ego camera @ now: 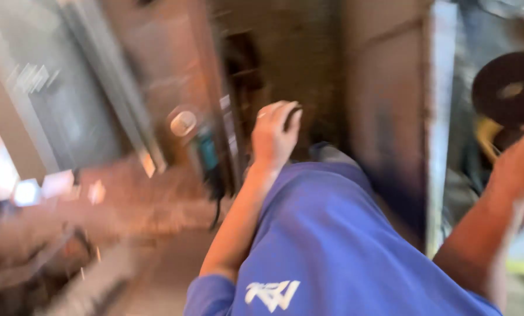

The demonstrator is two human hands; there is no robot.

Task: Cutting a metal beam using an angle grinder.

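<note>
1. We see the left hand [275, 136] curled around a small dark object [292, 112], centre, in blur.
2. The right hand [522, 164], far right, sits near a black disc [507, 88]; we cannot tell its grip.

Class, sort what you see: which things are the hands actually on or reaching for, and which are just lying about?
In hand:
left hand, gripping a small dark object, too blurred to identify
right hand, beside the black disc

Lying about:
teal power tool
metal strip
</note>
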